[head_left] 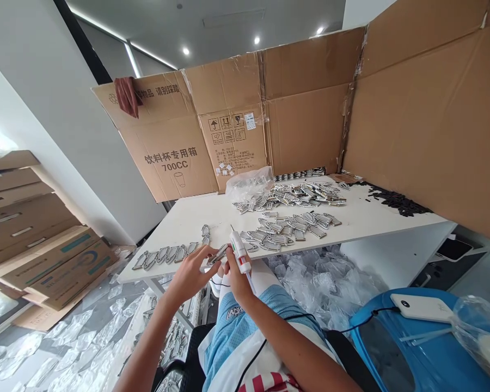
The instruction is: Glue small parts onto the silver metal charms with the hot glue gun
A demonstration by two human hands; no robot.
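Silver metal row (171, 254) left of the grip; left hand (193, 268) closed, pinching one metal piece (218, 255) between thumb and fingers; right hand (237, 280) wrapped round a white tube (239, 250), beside that piece; loose pieces (275, 228) beyond, rightward.

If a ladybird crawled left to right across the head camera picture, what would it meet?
Stacked brown cardboard boxes, a row of silver metal pieces, the person's left hand, a slim white bottle with a pointed tip, scattered small black pieces, a clear plastic bag at the right edge.
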